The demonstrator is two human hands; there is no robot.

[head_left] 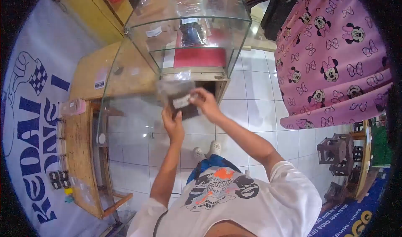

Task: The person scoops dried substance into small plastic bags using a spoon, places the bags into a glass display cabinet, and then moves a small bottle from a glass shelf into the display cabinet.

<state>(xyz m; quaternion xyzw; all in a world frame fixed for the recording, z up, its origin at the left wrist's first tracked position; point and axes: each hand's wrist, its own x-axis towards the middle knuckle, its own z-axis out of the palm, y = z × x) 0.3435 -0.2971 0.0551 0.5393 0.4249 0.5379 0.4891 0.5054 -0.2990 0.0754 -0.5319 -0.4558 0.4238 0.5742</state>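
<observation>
A clear plastic packet (pixel 188 112) with something dark inside and a white label on its front is held up before me, slightly blurred. My left hand (pixel 173 124) grips its lower left side, the thumb resting on the front. At the right side of the label, the fingers of my right hand (pixel 205 104) are closed on the packet. Behind it stands a glass display case (pixel 201 77). On its shelf lie another bagged dark item (pixel 192 34) with a white label and a flat red piece (pixel 200 57).
A glass door (pixel 125 124) stands swung out on the left, near a wooden table (pixel 77 153). A pink patterned cloth (pixel 331 65) hangs at the right. Stacked brown stools (pixel 331 151) stand below it on the white tiled floor (pixel 261 111).
</observation>
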